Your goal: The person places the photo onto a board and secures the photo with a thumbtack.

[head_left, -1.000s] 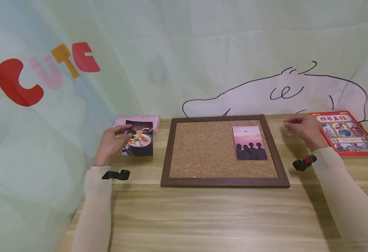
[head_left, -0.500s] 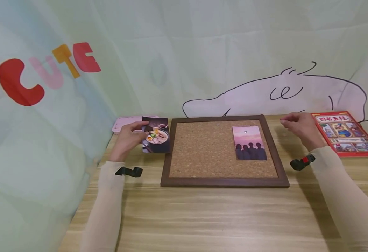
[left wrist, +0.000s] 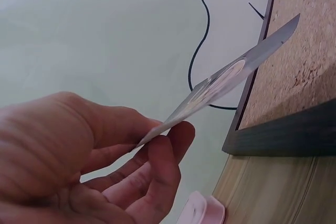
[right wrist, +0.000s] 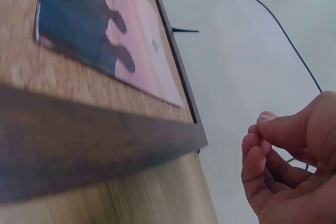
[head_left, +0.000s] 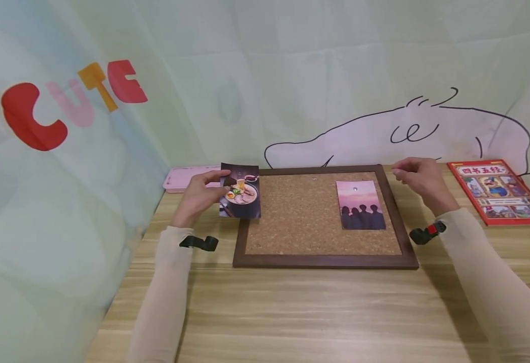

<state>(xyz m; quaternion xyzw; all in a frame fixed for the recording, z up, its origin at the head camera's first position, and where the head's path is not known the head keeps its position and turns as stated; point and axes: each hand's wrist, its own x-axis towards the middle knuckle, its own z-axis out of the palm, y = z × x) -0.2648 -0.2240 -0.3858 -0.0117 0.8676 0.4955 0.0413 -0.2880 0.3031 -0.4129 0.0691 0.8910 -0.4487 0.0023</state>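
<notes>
My left hand pinches the left edge of a photo of a noodle bowl. The photo is raised and overlaps the left frame of a corkboard. Seen edge-on in the left wrist view, the photo tilts up between thumb and fingers. A second photo, with silhouettes against a pink sky, lies on the board's right side with a small pin near its top. Beyond the board's right frame hovers my right hand, thumb and fingertips together. No object shows between those fingertips.
A pink tin-like case sits at the back left, partly behind the left hand. At the right lies a red illustrated book. A printed cloth hangs behind the wooden table. A small shiny spot shows near the board's top edge.
The left hand has carried the noodle photo rightward from over the pink case to the board's left side. The right hand has drifted left, closer to the board.
</notes>
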